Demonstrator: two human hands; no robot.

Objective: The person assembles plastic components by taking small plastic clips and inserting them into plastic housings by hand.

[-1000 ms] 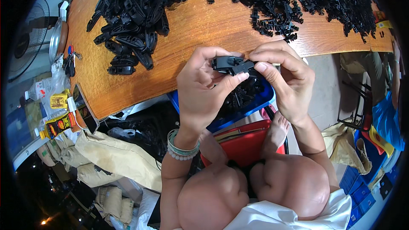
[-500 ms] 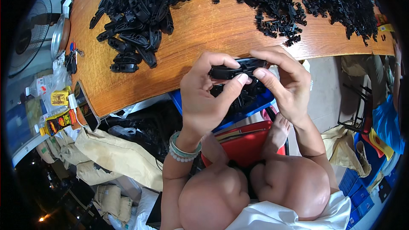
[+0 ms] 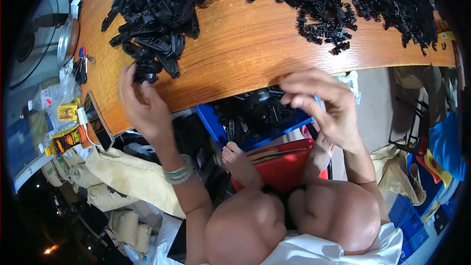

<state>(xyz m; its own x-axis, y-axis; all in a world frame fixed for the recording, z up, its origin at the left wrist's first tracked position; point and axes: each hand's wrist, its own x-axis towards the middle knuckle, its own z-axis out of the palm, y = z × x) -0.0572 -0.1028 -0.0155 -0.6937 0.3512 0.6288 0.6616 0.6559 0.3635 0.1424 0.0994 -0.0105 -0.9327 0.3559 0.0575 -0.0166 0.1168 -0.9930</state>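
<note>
My left hand (image 3: 144, 105) is over the near left edge of the table. Its thumb and fingers are apart, around the near end of a black plastic part (image 3: 146, 77) at the bottom of a heap of similar long, hollow black parts (image 3: 162, 12); whether they touch it is unclear. Over the table's front edge, my right hand (image 3: 326, 105) is half curled, thumb and fingers apart, with nothing visible in it. Below, between the hands, a blue bin (image 3: 208, 122) contains several black plastic parts (image 3: 255, 110).
Small black clip-like pieces (image 3: 326, 19) lie in heaps at the back right of the wooden table (image 3: 235, 44). Keys (image 3: 83, 61) and a phone (image 3: 100, 122) are at its left edge, near a fan (image 3: 34, 44). A red container (image 3: 279, 164) stands between my feet.
The black plastic part that both hands held is no longer between them. My left hand has moved left to the heap's near edge; my right stays near its place. The blue bin's contents now show.
</note>
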